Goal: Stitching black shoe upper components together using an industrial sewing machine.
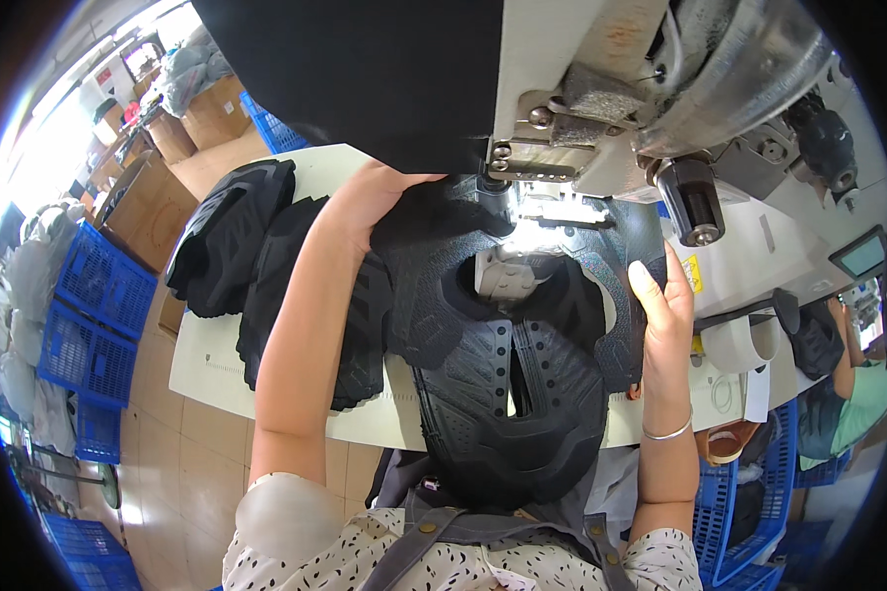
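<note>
A black shoe upper [512, 394] with eyelets and a ridged toe lies spread under the head of an industrial sewing machine [581, 98]. Its far part sits in bright light around the needle area. My left hand [379, 197] reaches over the upper's far left side, its fingers hidden behind the machine's black panel. On the other side, my right hand [667, 300] grips the upper's right flap, thumb on top and fingertips at the edge. The toe end hangs over the table's near edge toward my lap. A grey-white piece [506, 276] shows in the upper's opening.
Stacked black shoe uppers [232, 236] lie on the pale table [212, 364] at left. Blue crates [89, 315] and cardboard boxes [148, 212] stand on the left floor. At right are a blue basket [729, 522], a small screen [859, 253] and a co-worker in a green top [862, 404].
</note>
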The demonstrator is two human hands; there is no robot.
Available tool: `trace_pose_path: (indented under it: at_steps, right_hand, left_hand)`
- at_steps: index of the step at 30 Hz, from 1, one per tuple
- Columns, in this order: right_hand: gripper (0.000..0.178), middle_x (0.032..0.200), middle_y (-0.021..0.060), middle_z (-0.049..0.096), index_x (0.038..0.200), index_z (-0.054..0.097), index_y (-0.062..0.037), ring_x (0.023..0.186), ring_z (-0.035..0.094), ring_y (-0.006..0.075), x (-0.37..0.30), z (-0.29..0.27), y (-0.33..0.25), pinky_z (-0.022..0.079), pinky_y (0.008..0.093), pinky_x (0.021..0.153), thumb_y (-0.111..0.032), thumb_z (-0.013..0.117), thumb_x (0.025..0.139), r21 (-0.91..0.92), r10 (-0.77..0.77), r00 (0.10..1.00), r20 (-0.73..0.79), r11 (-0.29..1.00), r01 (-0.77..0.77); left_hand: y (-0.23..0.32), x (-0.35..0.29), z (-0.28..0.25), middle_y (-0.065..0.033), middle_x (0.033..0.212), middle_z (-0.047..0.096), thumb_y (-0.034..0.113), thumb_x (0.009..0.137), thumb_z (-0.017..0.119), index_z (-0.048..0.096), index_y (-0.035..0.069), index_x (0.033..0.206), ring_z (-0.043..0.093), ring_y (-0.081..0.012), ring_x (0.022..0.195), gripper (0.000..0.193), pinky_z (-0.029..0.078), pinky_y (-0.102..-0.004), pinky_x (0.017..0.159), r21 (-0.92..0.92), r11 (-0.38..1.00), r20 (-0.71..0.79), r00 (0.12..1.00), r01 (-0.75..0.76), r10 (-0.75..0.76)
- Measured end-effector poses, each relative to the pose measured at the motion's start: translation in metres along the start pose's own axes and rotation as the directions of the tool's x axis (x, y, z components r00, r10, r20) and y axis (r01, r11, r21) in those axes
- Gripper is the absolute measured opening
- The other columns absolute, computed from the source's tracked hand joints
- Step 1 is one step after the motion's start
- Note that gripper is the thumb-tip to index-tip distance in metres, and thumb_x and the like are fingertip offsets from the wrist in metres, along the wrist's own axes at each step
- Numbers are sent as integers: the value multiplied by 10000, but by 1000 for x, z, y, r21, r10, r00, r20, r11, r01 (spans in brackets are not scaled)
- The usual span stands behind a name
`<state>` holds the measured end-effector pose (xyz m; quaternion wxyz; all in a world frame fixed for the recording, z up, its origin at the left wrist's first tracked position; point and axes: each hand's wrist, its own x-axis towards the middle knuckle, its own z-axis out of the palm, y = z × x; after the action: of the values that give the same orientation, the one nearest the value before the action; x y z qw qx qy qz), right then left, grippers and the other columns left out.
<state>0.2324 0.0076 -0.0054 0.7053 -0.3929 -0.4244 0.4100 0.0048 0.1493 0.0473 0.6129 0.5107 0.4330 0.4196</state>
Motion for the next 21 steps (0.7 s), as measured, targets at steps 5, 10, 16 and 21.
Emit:
trace_pose_path:
  at_steps: [5, 10, 16, 21]
  right_hand:
    - [313, 994, 52, 572, 1163, 481, 11, 845, 550, 92, 18, -1, -5, 447, 217, 748, -92, 507, 869, -133, 72, 997, -14, 988, -73]
    - [321, 869, 37, 581, 1183, 456, -10, 678, 529, 80, 62, -17, 35, 432, 201, 598, -127, 479, 884, 69, 106, 988, 113, 991, -114]
    - [394, 944, 116, 577, 1134, 526, 21, 797, 578, 195, 13, -25, 46, 477, 297, 681, -185, 601, 807, -846, -135, 969, 207, 473, 246]
    - [388, 940, 155, 549, 1056, 568, 24, 871, 538, 316, -3, -21, 45, 425, 359, 806, -181, 666, 741, -905, 28, 994, 108, 416, 87]
  left_hand:
    - [-15, 11, -1, -77, 966, 621, 65, 773, 607, 599, -35, 1012, 585, -152, 845, 259, 446, -259, 800, 20, 974, 74, 972, -227, 225]
    - [-15, 10, -43, -74, 1101, 574, -42, 802, 528, 511, -62, 1146, 536, -147, 982, 345, 408, -258, 869, 118, 842, -162, 826, -526, 539]
    - [-36, -52, -157, -103, 1173, 537, -21, 805, 530, 350, -12, 1316, 556, -173, 1000, 542, 448, -251, 857, -62, 939, -241, 918, -339, 315]
    - [-98, -52, -220, -106, 1283, 458, -1, 786, 548, 333, -36, 1319, 483, -187, 1104, 576, 385, -262, 924, 167, 977, -385, 921, 134, -60]
